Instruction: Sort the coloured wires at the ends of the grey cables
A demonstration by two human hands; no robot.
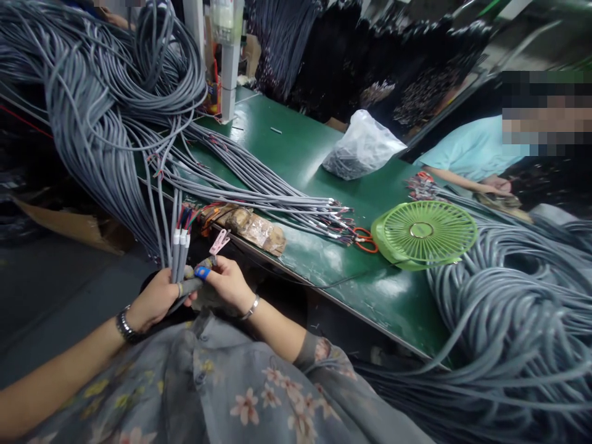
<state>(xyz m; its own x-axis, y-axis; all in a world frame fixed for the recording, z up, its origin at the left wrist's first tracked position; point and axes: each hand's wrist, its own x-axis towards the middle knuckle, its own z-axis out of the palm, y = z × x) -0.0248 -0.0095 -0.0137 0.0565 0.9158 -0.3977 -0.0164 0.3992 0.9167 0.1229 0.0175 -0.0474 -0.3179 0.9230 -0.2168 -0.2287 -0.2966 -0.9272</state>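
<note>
My left hand is closed round a small bunch of grey cables held upright, their stripped ends showing red, green and blue wires at the top. My right hand pinches the same bunch from the right, with blue tape on the forefinger tip. A pink clip sits just above my right hand. The cables run up into a big heap of grey cable at the left.
A green table carries a spread of grey cables with stripped ends, a green fan, orange scissors and a clear plastic bag. Another grey cable heap fills the right. A person in light blue works opposite.
</note>
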